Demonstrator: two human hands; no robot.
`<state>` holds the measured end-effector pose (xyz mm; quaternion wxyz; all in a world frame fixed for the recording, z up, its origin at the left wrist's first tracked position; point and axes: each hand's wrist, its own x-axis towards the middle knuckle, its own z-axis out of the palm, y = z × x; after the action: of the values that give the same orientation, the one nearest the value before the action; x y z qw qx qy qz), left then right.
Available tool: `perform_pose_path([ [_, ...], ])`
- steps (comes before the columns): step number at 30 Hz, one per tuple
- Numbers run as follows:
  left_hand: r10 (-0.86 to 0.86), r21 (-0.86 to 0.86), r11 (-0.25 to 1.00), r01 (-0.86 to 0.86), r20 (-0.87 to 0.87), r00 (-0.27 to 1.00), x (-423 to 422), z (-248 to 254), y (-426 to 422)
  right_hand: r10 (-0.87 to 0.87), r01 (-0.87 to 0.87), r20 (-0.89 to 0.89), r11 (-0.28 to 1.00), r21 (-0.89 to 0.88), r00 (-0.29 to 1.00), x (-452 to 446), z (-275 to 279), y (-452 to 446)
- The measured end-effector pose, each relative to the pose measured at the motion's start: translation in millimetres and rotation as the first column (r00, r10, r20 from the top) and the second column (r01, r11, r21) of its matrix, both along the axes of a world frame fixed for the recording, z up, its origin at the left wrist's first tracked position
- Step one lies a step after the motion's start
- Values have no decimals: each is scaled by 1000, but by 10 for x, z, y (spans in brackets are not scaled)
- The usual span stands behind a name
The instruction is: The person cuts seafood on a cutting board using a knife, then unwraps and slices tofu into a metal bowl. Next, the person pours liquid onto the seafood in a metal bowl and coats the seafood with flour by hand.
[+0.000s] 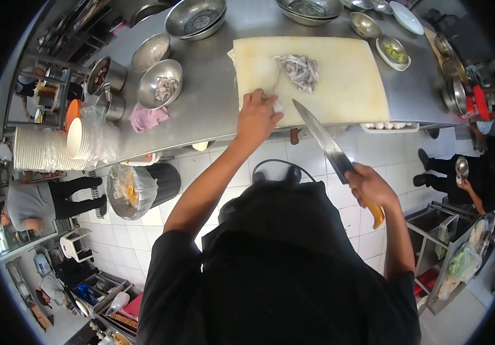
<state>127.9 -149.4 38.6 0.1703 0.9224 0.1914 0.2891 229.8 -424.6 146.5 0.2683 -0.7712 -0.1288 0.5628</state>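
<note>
My left hand (257, 118) is at the near left part of the white cutting board (345, 75), its fingers closed on a pale, slippery-looking piece (278, 107). A thin strand runs from there up to a pile of greyish strips (299, 72) on the board. In my right hand (372, 187) is a large knife (323, 138), gripped by its yellow-ended handle. The blade points up and left, its tip over the board's near edge, a little right of my left hand. More pale pieces lie in a metal bowl (160, 84) left of the board.
Metal bowls (195, 20) stand along the far side, and a dish of green bits (395, 53) at the right. A pink cloth (148, 117) and stacked containers (43, 148) are left. A lined bin (132, 191) stands below. Other people (46, 204) are at both sides.
</note>
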Motion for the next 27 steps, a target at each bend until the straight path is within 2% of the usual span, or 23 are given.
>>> perform_pose_path([
  [1,-45,-18,999,45,-51,998,53,-57,14,-53,55,-48,998,35,997,55,-83,33],
  [4,-31,-112,993,24,-66,997,193,-225,246,-121,149,-204,981,125,971,167,-363,150],
  [8,178,-436,884,-168,-20,984,389,-204,558,-131,213,-336,952,221,933,281,-694,362],
  [11,170,-461,872,-166,-32,985,563,-175,603,-94,239,-445,929,283,890,242,-882,562],
  [12,169,-427,887,-176,-55,984,594,-178,583,-120,258,-458,932,253,881,216,-877,633],
  [14,178,-352,914,-203,-100,979,644,-182,552,-141,255,-416,939,232,898,149,-802,738],
  [18,192,-328,928,-179,8,981,493,-169,668,-60,160,-348,950,267,936,56,-581,873],
  [22,323,-328,904,-274,106,940,77,192,959,77,13,-263,945,325,962,-32,-373,1182],
  [26,436,-408,847,-340,169,884,-426,683,1398,285,-168,-171,854,493,943,-204,-161,1763],
  [27,438,-414,838,-356,121,891,-573,853,1468,313,-187,-161,830,526,936,-253,-153,1912],
])
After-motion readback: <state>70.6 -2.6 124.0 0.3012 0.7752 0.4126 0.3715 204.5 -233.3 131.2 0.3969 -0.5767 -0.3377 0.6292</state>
